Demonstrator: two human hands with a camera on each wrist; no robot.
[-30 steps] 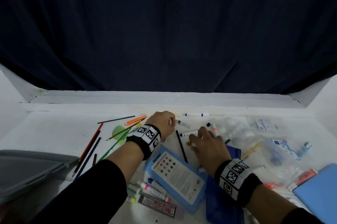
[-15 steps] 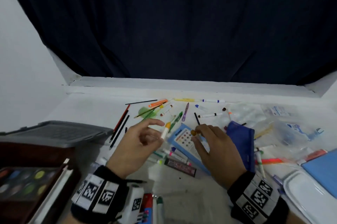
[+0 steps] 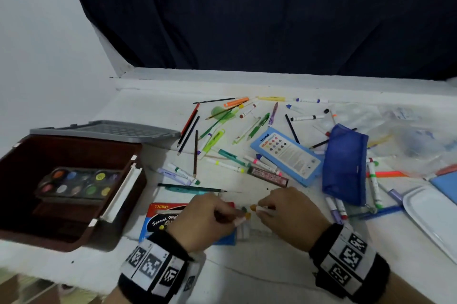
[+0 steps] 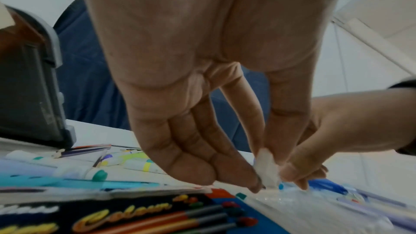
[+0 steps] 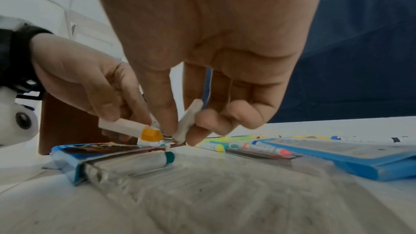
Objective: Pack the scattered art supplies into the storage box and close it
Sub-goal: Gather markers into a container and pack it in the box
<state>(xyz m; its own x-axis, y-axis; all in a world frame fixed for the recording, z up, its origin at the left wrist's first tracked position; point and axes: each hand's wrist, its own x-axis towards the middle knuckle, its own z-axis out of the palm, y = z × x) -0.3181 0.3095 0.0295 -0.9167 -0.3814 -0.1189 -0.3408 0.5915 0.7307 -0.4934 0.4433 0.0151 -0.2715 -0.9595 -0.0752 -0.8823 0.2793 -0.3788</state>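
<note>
From the head view, the brown storage box (image 3: 74,180) stands open at the left of the white counter (image 3: 153,110), its grey lid (image 3: 106,129) swung back and a paint palette (image 3: 76,183) inside. Markers and pencils lie scattered across the middle, with a light blue case (image 3: 286,155) and a dark blue pouch (image 3: 345,165) to the right. Near the front edge the left hand (image 3: 205,222) and right hand (image 3: 289,214) come close together above a marker packet (image 3: 163,214).

In the left wrist view, the thumb and fingertips (image 4: 254,181) pinch a white marker barrel (image 4: 266,168), the other hand's fingers touching beside it.

In the right wrist view, the left hand grips an orange-tipped marker (image 5: 133,128), and the right hand's fingers (image 5: 202,125) pinch a second pale marker (image 5: 188,122). A green-capped marker (image 5: 139,161) lies in the packet's clear sleeve below.

The step looks like sliding loose markers into that packet. It would go best with each barrel lined up parallel to the green-capped one, and the sleeve mouth held steady before pushing.
</note>
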